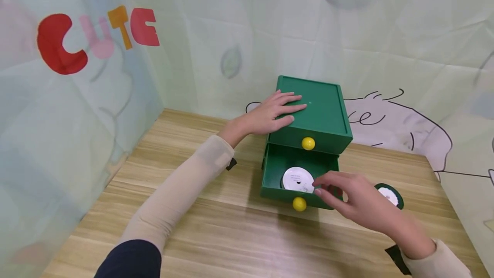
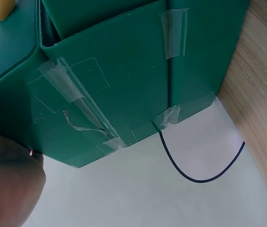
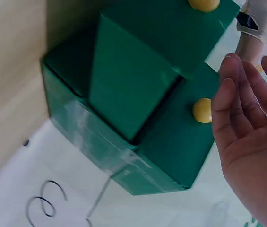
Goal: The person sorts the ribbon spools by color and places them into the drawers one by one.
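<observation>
A green two-drawer cabinet [image 1: 320,110] with yellow knobs stands on the table. Its lower drawer [image 1: 275,192] is pulled out; the upper one is closed. My left hand [image 1: 275,113] rests on the cabinet's top at the left edge, fingers spread. Inside the lower drawer lies a flat round spool [image 1: 292,176] with a printed white face and a small centre hole. Over the drawer's front right corner is my right hand [image 1: 362,200], fingertips close to the spool's edge; the right wrist view shows the hand [image 3: 251,123] with extended fingers and nothing between thumb and fingers.
A dark green roll [image 1: 399,203] with a white centre lies on the wooden table [image 1: 216,235], right of the cabinet. A printed cloth [image 1: 216,25] hangs behind and to the sides. Clear tape [image 2: 173,35] runs along the cabinet's side.
</observation>
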The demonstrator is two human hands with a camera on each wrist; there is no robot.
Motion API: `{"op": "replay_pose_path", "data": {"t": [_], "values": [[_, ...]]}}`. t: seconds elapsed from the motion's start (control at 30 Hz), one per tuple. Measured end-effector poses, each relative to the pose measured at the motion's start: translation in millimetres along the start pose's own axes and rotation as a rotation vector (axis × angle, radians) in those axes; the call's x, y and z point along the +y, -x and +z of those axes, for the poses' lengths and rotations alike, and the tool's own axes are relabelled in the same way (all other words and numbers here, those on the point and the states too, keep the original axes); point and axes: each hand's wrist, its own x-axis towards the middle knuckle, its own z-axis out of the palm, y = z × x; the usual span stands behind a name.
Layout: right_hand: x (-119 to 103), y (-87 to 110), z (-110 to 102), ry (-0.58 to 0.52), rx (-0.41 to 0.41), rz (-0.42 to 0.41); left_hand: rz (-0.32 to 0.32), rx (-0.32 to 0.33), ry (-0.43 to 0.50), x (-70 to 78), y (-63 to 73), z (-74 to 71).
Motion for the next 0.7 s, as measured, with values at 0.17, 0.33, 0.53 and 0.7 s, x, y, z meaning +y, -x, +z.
{"op": "replay_pose_path", "data": {"t": [0.17,0.33,0.53,0.7], "values": [[3.6,8.1,7.0,-0.066,0.006,0.093,-0.001,0.001,-0.002,-1.1,-0.5,0.6],[2.8,15.5,11.6,-0.083,0.057,0.104,0.004,0.003,-0.003,-1.6,0.6,0.1],[1.8,25.5,14.1,-0.176,0.07,0.132,0.009,0.008,-0.011,-2.9,2.7,-0.7],[4.6,35.0,16.8,-0.283,0.038,0.194,0.01,0.01,-0.009,-3.0,3.7,-1.2]]}}
